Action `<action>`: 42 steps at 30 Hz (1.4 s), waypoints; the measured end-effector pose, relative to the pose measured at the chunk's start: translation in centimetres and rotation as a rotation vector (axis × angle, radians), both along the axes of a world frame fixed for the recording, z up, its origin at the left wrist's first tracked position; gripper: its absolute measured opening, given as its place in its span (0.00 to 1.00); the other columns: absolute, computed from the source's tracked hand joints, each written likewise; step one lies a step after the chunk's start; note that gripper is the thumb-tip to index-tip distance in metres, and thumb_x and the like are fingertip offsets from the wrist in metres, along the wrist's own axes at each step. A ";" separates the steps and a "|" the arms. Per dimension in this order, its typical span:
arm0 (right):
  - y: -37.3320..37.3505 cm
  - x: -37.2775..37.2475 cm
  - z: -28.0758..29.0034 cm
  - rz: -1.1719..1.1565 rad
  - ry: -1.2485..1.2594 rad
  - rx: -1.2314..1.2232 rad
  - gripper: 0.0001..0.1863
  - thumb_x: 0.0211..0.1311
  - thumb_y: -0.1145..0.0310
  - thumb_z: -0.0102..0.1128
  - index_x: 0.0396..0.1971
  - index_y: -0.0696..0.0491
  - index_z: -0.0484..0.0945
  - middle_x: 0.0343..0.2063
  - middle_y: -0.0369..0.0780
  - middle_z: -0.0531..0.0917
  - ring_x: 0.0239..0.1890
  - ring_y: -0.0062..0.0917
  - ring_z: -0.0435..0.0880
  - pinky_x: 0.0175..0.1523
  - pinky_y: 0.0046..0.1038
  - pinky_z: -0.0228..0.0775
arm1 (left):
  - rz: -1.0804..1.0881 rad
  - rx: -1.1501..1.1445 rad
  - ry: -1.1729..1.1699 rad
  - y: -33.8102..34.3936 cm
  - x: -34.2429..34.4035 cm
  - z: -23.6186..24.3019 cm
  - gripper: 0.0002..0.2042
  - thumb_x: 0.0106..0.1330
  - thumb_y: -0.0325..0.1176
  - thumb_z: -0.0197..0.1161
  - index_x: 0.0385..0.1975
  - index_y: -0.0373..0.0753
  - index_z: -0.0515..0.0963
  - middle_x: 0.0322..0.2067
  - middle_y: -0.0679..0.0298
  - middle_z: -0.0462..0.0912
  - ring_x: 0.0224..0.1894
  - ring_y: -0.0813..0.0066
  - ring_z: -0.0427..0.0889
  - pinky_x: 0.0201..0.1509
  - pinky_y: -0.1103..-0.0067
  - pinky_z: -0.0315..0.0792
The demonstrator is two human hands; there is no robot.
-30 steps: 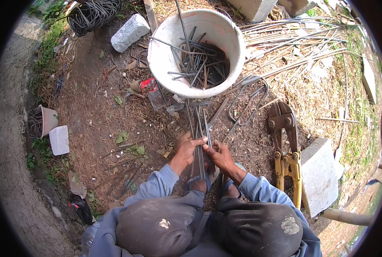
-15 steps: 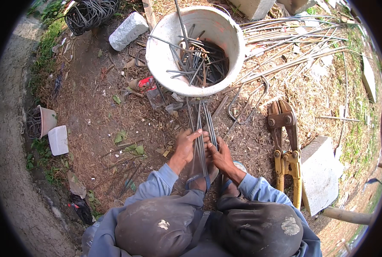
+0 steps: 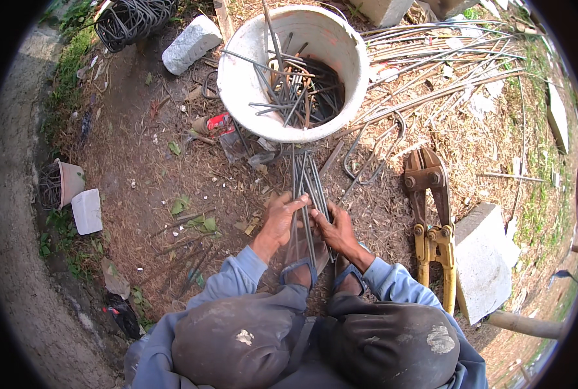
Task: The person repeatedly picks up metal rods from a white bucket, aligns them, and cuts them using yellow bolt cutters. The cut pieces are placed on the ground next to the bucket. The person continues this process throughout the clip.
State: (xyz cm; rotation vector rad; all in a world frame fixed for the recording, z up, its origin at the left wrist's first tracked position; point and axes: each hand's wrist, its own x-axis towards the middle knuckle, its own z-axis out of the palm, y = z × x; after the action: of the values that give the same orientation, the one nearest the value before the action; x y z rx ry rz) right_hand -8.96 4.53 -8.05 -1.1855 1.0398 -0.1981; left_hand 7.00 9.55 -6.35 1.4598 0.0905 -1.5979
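Head view showed bare dirt strewn with dry straw outdoors. Below the white bucket [image 3: 250, 91] of cut rods, both hands pinched a bundle of steel rods [image 3: 307, 188] lying on the ground: left hand [image 3: 280, 220], right hand [image 3: 336, 228]. Yellow-handled bolt cutters [image 3: 433, 227] lay right of the bucket, beside a concrete block [image 3: 490, 259].

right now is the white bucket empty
No, the white bucket holds a tangle of bent metal rods lying across its inside.
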 end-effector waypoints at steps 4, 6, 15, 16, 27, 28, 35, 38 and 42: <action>0.5 0.1 -0.3 -0.234 -0.242 0.210 0.13 0.75 0.65 0.52 0.48 0.60 0.74 0.32 0.38 0.85 0.34 0.21 0.86 0.40 0.23 0.78 | 0.056 -0.030 0.073 -0.1 -0.3 0.2 0.14 0.69 0.33 0.63 0.48 0.35 0.73 0.46 0.57 0.81 0.49 0.64 0.84 0.44 0.63 0.84; 0.1 0.0 -0.3 -0.172 -0.169 0.187 0.14 0.72 0.66 0.56 0.48 0.60 0.75 0.32 0.37 0.84 0.32 0.19 0.84 0.39 0.23 0.78 | 0.054 -0.035 0.090 -0.2 -0.2 0.3 0.13 0.69 0.33 0.62 0.49 0.35 0.73 0.47 0.56 0.80 0.49 0.63 0.84 0.46 0.61 0.84; -1.8 -0.6 1.6 -0.202 -0.150 0.378 0.15 0.71 0.66 0.58 0.49 0.60 0.77 0.31 0.37 0.84 0.31 0.18 0.82 0.37 0.23 0.76 | 0.095 -0.087 0.213 0.1 -0.6 0.2 0.13 0.71 0.32 0.59 0.51 0.35 0.73 0.48 0.56 0.79 0.47 0.59 0.84 0.47 0.60 0.84; -1.9 -0.8 1.3 -0.188 -0.159 0.376 0.15 0.71 0.66 0.57 0.49 0.60 0.77 0.31 0.37 0.85 0.31 0.19 0.83 0.38 0.23 0.77 | 0.090 -0.093 0.208 0.1 -0.6 0.2 0.12 0.71 0.32 0.59 0.51 0.35 0.73 0.48 0.56 0.79 0.46 0.60 0.84 0.47 0.60 0.84; -1.8 -0.7 0.6 -0.128 -0.190 0.201 0.14 0.65 0.69 0.64 0.46 0.61 0.78 0.31 0.40 0.86 0.29 0.17 0.84 0.35 0.21 0.79 | 0.026 -0.053 0.149 0.0 -1.4 -0.5 0.14 0.72 0.33 0.60 0.53 0.37 0.73 0.42 0.61 0.81 0.40 0.67 0.84 0.40 0.67 0.83; -1.8 -0.7 0.4 -0.152 -0.204 0.256 0.15 0.64 0.69 0.66 0.46 0.61 0.78 0.32 0.40 0.86 0.29 0.17 0.84 0.35 0.22 0.79 | 0.031 -0.059 0.162 0.0 -1.4 -0.3 0.14 0.72 0.34 0.60 0.53 0.37 0.73 0.41 0.62 0.81 0.39 0.67 0.84 0.40 0.67 0.83; -1.8 -0.4 0.4 -0.085 -0.114 0.218 0.18 0.54 0.66 0.76 0.40 0.59 0.82 0.28 0.39 0.86 0.29 0.20 0.85 0.33 0.23 0.77 | 0.078 -0.076 0.234 0.4 -1.5 -1.1 0.15 0.74 0.39 0.59 0.53 0.37 0.74 0.43 0.64 0.81 0.42 0.72 0.82 0.45 0.69 0.80; -2.0 -0.5 0.9 -0.090 -0.068 0.222 0.16 0.57 0.64 0.73 0.39 0.59 0.82 0.28 0.38 0.86 0.27 0.19 0.84 0.32 0.24 0.76 | 0.098 -0.124 0.243 0.7 -2.2 -1.4 0.15 0.75 0.42 0.56 0.53 0.40 0.74 0.43 0.65 0.81 0.46 0.73 0.81 0.48 0.69 0.78; -2.4 -1.0 1.2 -0.016 -0.022 0.127 0.16 0.61 0.61 0.65 0.36 0.61 0.81 0.26 0.42 0.85 0.28 0.24 0.84 0.33 0.28 0.76 | 0.105 -0.105 0.288 0.2 -3.0 -0.2 0.17 0.75 0.47 0.55 0.53 0.42 0.73 0.45 0.65 0.80 0.49 0.70 0.79 0.54 0.67 0.75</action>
State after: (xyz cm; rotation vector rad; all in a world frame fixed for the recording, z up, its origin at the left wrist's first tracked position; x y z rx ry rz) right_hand -9.97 2.16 -6.83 -1.0587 1.0282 -0.1547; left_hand 4.00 9.78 -6.53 1.1200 0.2412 -1.6905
